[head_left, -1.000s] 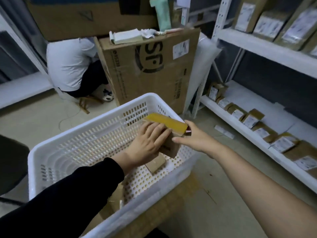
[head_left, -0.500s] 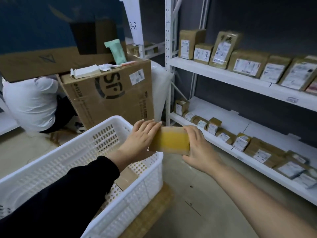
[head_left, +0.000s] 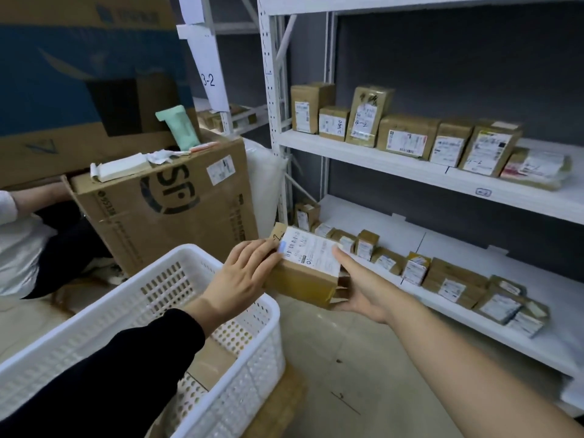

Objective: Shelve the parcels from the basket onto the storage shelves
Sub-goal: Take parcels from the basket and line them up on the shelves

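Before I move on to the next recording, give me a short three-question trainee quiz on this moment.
1. True or false: the brown cardboard parcel with the white label lies inside the white perforated plastic basket.
2. How many hands hold that parcel: A none, B one, C two?
3. Fill in: the hanging white paper sign reads ___.
Key: 1 false, held in the air. 2 C, left hand and right hand. 3 3-2.
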